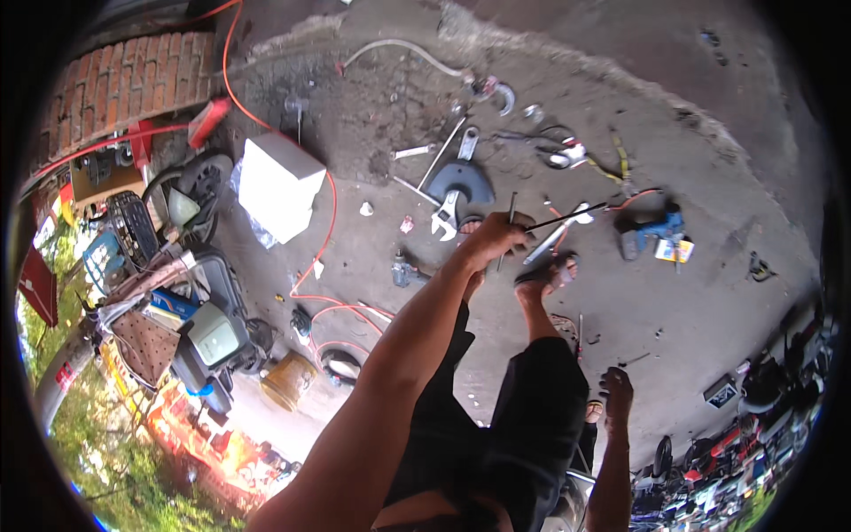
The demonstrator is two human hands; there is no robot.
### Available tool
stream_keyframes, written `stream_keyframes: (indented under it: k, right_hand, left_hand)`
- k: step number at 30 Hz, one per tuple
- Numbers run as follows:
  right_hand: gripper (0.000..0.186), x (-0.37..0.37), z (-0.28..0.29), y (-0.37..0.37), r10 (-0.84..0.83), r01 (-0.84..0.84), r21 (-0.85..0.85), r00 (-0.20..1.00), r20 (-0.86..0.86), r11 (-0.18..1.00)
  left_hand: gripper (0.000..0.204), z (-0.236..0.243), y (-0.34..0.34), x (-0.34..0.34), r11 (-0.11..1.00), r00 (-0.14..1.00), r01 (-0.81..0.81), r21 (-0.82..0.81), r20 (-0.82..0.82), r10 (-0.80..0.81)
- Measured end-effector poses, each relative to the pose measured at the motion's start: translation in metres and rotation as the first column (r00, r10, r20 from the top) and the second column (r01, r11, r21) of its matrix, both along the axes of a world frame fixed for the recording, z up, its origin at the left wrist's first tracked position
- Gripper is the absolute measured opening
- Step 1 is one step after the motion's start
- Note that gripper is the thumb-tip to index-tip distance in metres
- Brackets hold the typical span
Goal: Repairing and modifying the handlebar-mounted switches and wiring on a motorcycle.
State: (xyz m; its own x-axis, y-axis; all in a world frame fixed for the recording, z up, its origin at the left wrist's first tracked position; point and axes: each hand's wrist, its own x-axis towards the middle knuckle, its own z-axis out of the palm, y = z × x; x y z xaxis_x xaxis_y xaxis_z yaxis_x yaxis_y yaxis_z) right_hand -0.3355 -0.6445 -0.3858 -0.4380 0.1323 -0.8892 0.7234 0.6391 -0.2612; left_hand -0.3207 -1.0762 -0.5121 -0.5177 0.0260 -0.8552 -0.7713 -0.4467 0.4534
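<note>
My left hand (498, 238) reaches forward over the floor, its fingers closed around a dark T-handle wrench (567, 217). The thin shaft points to the right, and the crossbar passes through the grip. My right hand (615, 390) hangs lower at the right with its fingers curled. A small thin rod (635, 359) shows right beside its fingertips; whether it is held or lies on the floor I cannot tell. Just ahead of my left hand, an adjustable wrench (445, 218) lies by a blue-grey curved part (463, 183). My sandaled foot (548, 277) stands to the right of that hand.
A blue cordless power tool (658, 232) lies at the right, another power tool (407, 269) at the left. Farther out is a combination wrench (414, 152). An orange hose (333, 213) runs past a white box (279, 188). A bucket (288, 381) stands lower left.
</note>
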Motion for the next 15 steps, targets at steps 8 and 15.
stream_keyframes:
  k: [8, 15]
  right_hand:
    - [0.019, -0.030, -0.190, 0.020, 0.313, -0.316, 0.070, 0.948, 0.048, 0.946]
    - [0.024, -0.073, -0.330, -0.085, 0.632, -0.797, -0.102, 0.542, -0.554, 0.595]
  left_hand:
    - [0.040, -0.183, -0.066, 0.075, 0.625, 0.935, 0.323, -0.711, 0.342, -0.094]
    - [0.024, -0.260, -0.114, 0.097, 0.422, 0.952, 0.236, -0.875, 0.295, 0.078]
